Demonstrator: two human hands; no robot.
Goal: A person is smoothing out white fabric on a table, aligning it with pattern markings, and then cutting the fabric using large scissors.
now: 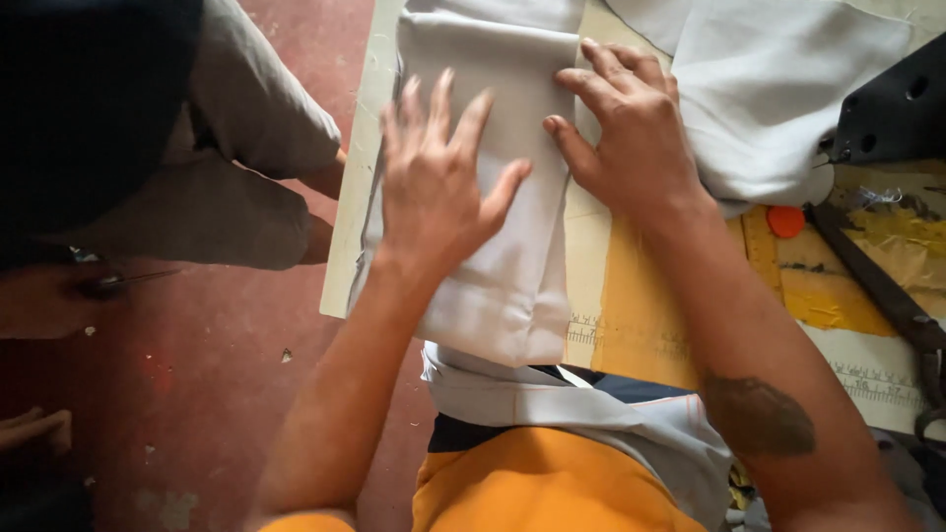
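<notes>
Left hand (434, 187) flat, fingers spread, pressing folded grey cloth (503, 286) at frame centre; right hand (631, 133) open, fingertips pinning its right edge; cloth likely soft, light; grip by folded edge.

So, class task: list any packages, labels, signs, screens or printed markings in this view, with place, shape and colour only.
No packages, labels, signs or screens.
Printed ruler scale: table edge below the folded grey cloth, thin dark ticks on cream.
Second ruler scale: right, on a pale strip, dark ticks.
</notes>
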